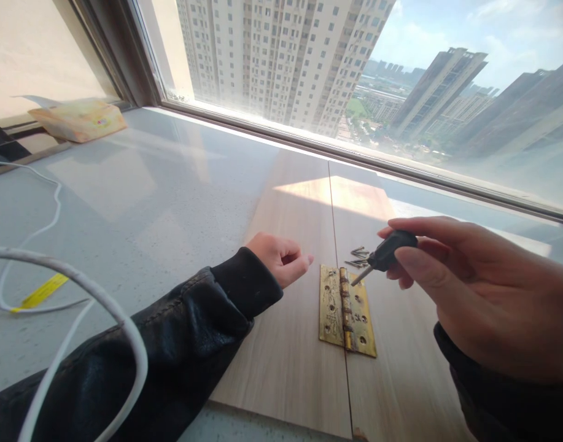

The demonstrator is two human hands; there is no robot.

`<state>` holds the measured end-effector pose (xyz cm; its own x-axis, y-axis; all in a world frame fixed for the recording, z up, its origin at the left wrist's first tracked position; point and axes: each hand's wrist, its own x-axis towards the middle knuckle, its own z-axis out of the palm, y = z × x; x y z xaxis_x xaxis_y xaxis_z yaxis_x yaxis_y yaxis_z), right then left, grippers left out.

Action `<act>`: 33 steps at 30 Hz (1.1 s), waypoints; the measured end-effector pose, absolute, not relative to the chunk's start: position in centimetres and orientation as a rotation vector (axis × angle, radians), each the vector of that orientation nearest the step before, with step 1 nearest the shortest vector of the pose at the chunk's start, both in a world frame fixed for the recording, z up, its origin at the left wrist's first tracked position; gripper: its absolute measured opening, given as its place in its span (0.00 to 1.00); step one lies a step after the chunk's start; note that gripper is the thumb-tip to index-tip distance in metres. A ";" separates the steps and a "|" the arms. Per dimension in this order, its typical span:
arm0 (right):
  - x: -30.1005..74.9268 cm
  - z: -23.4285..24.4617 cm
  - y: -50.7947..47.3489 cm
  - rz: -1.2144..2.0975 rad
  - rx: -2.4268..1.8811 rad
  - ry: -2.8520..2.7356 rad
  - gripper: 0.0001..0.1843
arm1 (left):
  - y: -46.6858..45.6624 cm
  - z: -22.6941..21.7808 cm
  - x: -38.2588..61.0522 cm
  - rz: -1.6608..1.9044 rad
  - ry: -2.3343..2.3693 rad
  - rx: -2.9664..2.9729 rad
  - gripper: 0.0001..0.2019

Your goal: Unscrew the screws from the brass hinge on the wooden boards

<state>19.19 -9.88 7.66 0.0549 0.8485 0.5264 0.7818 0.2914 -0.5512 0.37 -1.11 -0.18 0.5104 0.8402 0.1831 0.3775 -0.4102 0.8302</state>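
Note:
My right hand (pixel 474 276) grips the black handle of a short screwdriver (pixel 394 247) between thumb and fingers. Its metal shaft slants down to the left, with the tip over the upper part of a brass hinge (pixel 331 307). The hinge lies unfolded, its barrel along the seam between two pale wooden boards (pixel 290 356). Just beyond it, several screws (pixel 357 256) lie in a small loose pile. To the left of the hinge, my left hand (pixel 281 258) is closed above the left board, fingers curled in; whether anything is in them is hidden.
A white cable (pixel 101 301) with a yellow tag (pixel 44 291) loops across the left foreground, in front of my left sleeve. A tissue pack (pixel 81 120) sits at the far left on the speckled white sill (pixel 180 202). A window frame (pixel 309 147) runs behind the boards.

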 end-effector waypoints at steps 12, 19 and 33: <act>20.0 5.2 -8.2 0.158 -1.379 -1.820 0.14 | -1.2 -0.1 0.3 0.742 0.994 2.018 0.19; 20.3 5.5 -8.1 0.101 -1.375 -1.895 0.14 | -1.1 -0.2 0.3 0.752 1.001 2.032 0.19; 19.8 5.8 -8.5 0.146 -1.245 -2.075 0.12 | -1.1 -0.4 0.4 0.769 0.995 2.036 0.19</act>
